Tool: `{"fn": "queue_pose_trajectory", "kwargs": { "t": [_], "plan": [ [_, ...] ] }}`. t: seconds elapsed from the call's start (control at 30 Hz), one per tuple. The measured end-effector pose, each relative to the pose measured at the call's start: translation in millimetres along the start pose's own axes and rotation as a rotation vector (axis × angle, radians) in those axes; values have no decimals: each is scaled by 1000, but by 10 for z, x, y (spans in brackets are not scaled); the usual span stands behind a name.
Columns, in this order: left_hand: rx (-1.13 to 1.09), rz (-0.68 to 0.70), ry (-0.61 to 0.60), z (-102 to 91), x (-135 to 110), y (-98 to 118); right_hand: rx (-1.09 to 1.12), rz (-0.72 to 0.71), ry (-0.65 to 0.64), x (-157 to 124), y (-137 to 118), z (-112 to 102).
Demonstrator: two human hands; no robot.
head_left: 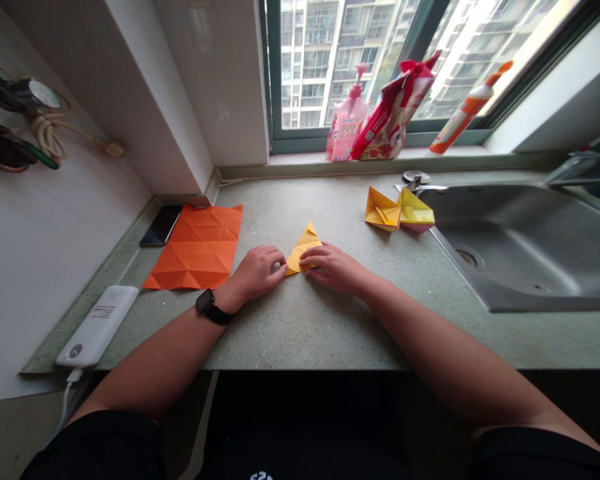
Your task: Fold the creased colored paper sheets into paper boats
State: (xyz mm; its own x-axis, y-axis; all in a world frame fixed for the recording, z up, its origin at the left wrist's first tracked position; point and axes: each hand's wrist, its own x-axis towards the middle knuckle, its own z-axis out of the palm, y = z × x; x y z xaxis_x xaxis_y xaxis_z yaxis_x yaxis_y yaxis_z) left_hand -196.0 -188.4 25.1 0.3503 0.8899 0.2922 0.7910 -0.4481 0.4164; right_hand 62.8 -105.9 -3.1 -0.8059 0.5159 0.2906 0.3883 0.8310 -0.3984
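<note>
A small yellow folded paper triangle [303, 247] lies on the speckled grey counter [300, 320], its tip pointing away from me. My left hand [259, 270], with a black watch at the wrist, is curled with its fingertips pressing the triangle's left lower corner. My right hand [333, 267] lies over the triangle's right lower edge, fingers closed and pressing down on it. The lower part of the paper is hidden under both hands.
A creased orange paper sheet [200, 248] and a dark phone [161, 225] lie at the left. A white power bank [98, 327] sits near the counter's front-left edge. Two folded yellow paper shapes [399, 211] rest beside the steel sink [525, 247]. Bottles and a red bag [393, 113] stand on the windowsill.
</note>
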Motion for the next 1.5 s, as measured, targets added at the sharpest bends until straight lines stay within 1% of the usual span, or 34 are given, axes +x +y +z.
{"fn": "queue_pose_trajectory", "kwargs": {
  "t": [0.27,0.67,0.9,1.0,1.07,1.2,1.37,1.5],
  "plan": [
    [36,-53,11,72,43,-82,-16,1,-28,2,-55,-43],
    [165,-31,26,121,65,-89,-116,-88,-113,-70,-128,-93],
    [155,-31,40,92,44,-124,-120,-60,-93,-68,-128,-70],
    [97,12,58,59,22,-95,-131,-37,-77,-70,-113,-60],
    [59,71,40,49,8,-60,-132,-23,-69,-71,-97,-59],
    [56,166,-54,56,-14,-2,-123,12,-64,-73,-65,-67],
    [135,152,-138,35,-52,30,-118,30,-71,-76,-49,-83],
    [223,139,-156,8,-72,51,-126,32,-88,-72,-49,-87]
  ]
}}
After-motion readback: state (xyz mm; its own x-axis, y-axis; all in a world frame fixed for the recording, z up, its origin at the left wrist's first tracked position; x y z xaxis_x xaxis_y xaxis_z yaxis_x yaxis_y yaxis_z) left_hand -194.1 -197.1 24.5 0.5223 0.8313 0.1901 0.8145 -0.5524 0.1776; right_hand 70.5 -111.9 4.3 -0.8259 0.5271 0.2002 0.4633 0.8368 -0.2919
